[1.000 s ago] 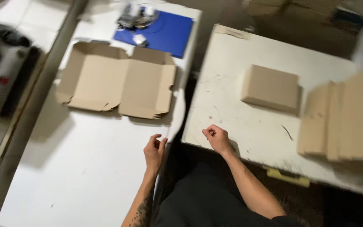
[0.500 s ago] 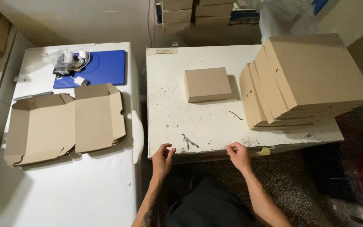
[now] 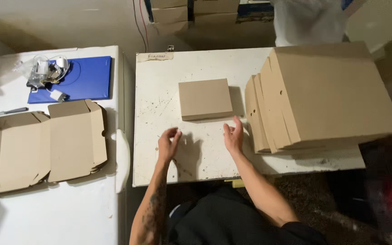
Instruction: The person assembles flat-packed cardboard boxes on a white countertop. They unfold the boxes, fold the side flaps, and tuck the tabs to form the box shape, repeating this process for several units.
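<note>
Seen from above, a person sits at the near edge of a white table (image 3: 159, 86) with both hands raised just over its scuffed top. A small closed box (image 3: 205, 99) lies flat at the table's middle, a strip of bare surface between it and the hands; its near edge runs parallel to the table's near edge. The left hand (image 3: 169, 144) hovers below the box's left corner, fingers loosely curled and empty, casting a shadow on the table. The right hand (image 3: 234, 136) is near the box's right corner, open with fingers spread, holding nothing; it sits just beside a stack (image 3: 323, 95) of flat cardboard blanks that fills the table's right side and overhangs toward the right edge. Open room remains along the table's left strip and in front of the box. A narrow gap separates this table from a second white surface (image 3: 46, 213) on the left, where an unfolded carton (image 3: 41, 143) lies flat, its left part cut off by the frame. Beyond it rests a blue board (image 3: 89, 77) bearing a clutter of small items (image 3: 46, 72) too tangled to make out. More boxes (image 3: 196, 11) at the far wall are cut off at the top, and whether either hand touches the table cannot be told.
</note>
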